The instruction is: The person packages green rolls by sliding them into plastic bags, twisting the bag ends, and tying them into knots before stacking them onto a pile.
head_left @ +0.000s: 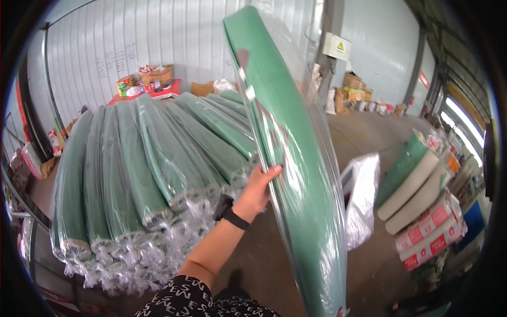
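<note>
Head view: at left, bagged green rolls (124, 174) lie stacked side by side, probably to save space, before a red table (170, 91); at centre, the left hand (257, 191) pinches one tilted, near-upright roll (296, 132), thumb in front, other fingers hidden, apparently for balance; perhaps the right hand (340, 312) shows at its foot, fingers unclear; rightward, it partly blocks a silver package (362, 201), near beige rolls (413, 187) and red-and-white cartons (430, 227)

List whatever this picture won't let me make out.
Left hand: head view, most fingers hidden behind the plastic-wrapped green roll.
That roll's lower end: head view, cut off by the lower edge.
Wall writing: head view, too small and faint to read.
</note>
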Tool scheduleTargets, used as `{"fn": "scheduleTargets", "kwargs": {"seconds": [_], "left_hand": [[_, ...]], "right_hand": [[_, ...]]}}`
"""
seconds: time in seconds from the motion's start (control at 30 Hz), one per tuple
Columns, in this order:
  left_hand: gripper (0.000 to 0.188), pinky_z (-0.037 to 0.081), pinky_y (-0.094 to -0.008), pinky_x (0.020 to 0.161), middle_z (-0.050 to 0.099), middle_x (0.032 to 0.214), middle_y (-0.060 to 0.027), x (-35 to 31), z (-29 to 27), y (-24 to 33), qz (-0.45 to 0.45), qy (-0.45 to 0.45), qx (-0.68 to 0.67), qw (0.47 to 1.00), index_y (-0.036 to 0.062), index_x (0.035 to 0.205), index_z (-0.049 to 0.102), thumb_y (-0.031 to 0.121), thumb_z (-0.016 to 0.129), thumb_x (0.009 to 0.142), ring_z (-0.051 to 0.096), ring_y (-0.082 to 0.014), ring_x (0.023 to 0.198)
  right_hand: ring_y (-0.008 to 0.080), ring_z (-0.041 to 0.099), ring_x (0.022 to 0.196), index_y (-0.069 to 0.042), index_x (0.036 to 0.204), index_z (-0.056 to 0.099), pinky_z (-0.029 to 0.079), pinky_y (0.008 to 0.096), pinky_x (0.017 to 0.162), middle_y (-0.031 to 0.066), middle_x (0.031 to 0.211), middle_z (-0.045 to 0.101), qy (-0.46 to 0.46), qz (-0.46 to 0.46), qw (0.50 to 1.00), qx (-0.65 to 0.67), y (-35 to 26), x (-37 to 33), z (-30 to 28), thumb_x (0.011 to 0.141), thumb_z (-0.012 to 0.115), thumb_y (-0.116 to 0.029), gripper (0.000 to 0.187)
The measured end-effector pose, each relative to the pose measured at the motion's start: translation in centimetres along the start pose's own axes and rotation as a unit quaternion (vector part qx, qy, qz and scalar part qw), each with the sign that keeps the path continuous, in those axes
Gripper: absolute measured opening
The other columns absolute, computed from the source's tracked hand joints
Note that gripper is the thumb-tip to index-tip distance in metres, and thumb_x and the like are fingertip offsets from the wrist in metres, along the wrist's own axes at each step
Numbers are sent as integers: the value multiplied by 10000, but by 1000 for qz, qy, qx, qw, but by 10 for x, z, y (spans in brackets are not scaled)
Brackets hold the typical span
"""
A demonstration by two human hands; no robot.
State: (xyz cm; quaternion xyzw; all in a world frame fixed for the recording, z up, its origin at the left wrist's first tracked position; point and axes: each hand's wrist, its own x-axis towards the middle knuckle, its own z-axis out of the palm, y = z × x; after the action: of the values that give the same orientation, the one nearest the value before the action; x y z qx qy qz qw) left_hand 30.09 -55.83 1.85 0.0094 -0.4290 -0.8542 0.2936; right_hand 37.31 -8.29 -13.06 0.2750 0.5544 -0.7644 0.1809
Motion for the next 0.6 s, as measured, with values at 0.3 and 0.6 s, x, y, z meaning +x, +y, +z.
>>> {"fn": "scheduleTargets", "kwargs": {"seconds": [0.3,0.6], "left_hand": [[763,328,-472,1067,332,1446,-210,145,-149,195,330,258,694,586,133,1451,374,318,736,805,326,-376,1323],[678,238,-605,1104,137,1565,-197,165,-346,66,-135,204,851,464,262,1466,343,557,535,887,78,-491,1418]], "right_hand": [[172,586,1103,-45,1326,495,498,334,898,64,1252,596,-530,186,827,-17,-13,73,444,999,482,-357,452],[129,621,828,-90,1004,582,553,268,656,37,948,635,-431,312,843,-86,114,152,602,912,669,-267,218]]}}
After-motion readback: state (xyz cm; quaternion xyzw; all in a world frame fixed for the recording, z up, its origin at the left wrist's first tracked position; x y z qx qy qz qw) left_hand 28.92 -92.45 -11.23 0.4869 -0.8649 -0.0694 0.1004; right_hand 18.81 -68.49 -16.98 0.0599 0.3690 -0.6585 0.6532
